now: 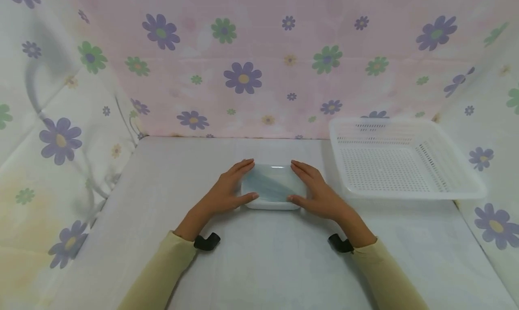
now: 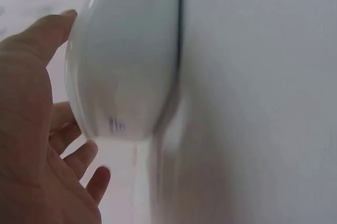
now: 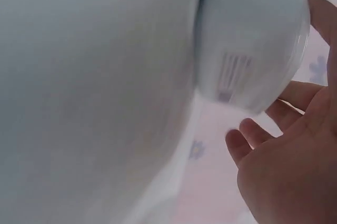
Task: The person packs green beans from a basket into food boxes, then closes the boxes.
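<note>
A low white rectangular container (image 1: 272,206) with rounded corners and a glossy, bluish top sits before me on the white surface. My left hand (image 1: 231,188) holds its left end, thumb at the near rim and fingers at the far corner. At the right end, my right hand (image 1: 318,190) grips it the same way. In the left wrist view, the smooth side wall of the container (image 2: 126,61) bears small dark print, and the left hand's outer fingers (image 2: 98,182) extend beyond it. A barcode label (image 3: 234,74) shows on its wall in the right wrist view.
A white perforated plastic basket (image 1: 409,195) stands at the back right, beside my right hand. Flower-patterned cloth (image 1: 267,44) hangs behind and on both sides. A white cloth (image 1: 267,265) covers the table. Black bands (image 1: 207,242) sit on both wrists.
</note>
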Demonstrator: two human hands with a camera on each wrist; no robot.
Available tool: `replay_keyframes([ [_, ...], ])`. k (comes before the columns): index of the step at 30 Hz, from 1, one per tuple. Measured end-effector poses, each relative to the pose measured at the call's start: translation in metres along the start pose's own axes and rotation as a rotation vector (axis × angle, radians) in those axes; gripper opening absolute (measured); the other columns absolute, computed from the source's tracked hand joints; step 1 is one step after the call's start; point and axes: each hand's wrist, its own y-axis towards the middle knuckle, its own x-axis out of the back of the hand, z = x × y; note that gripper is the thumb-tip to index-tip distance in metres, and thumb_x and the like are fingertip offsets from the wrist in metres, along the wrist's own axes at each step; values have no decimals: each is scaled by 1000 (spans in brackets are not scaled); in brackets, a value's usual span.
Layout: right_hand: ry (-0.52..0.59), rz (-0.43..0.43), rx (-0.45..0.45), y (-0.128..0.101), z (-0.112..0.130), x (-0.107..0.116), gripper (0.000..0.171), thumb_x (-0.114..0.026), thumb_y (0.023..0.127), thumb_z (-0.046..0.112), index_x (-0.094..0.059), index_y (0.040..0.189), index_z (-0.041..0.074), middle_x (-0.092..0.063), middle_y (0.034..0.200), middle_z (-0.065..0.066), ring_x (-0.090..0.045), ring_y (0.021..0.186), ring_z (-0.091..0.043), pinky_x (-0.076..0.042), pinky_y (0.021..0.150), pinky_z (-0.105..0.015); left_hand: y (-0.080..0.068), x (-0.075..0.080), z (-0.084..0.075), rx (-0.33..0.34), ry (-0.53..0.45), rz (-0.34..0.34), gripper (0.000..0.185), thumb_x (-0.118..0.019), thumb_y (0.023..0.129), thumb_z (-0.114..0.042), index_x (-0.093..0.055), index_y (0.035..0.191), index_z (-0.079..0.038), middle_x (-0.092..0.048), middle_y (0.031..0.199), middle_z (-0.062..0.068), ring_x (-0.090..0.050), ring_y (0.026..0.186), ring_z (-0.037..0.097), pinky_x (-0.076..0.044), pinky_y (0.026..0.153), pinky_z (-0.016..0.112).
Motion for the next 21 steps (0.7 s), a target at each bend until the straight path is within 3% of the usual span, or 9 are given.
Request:
replay_keyframes([
  [6,-145,-67,95,8,20,-16,76,-66,106,27,-29,166,-1,-26,174,-14,-13,162,-39,-15,130,-63,13,-16,-26,14,222,-59,82,-65,104,-50,-32,168,-9,-25,175,2,-14,164,24,-23,128,58],
  [11,-319,-149,52,19,36,-32,61,-49,113,27,-34,162,-6,-33,170,-21,-25,159,-42,-19,130,-59,22,-29,-46,52,372,-107,70,-48,112,-46,-33,166,-2,-30,173,12,-20,162,33,-25,128,57],
  [15,-456,-151,-17,23,45,-40,59,-42,115,31,-37,162,-5,-33,170,-21,-27,159,-41,-21,130,-58,24,-39,-52,62,461,-125,65,-44,114,-42,-37,164,0,-35,170,15,-25,160,35,-25,129,54],
  [21,-570,-153,-39,23,48,-44,59,-48,113,30,-40,161,-4,-35,169,-19,-29,158,-39,-24,130,-57,24,-46,-49,59,521,-146,64,-46,113,-39,-38,163,-1,-37,169,14,-27,160,34,-25,130,52],
])
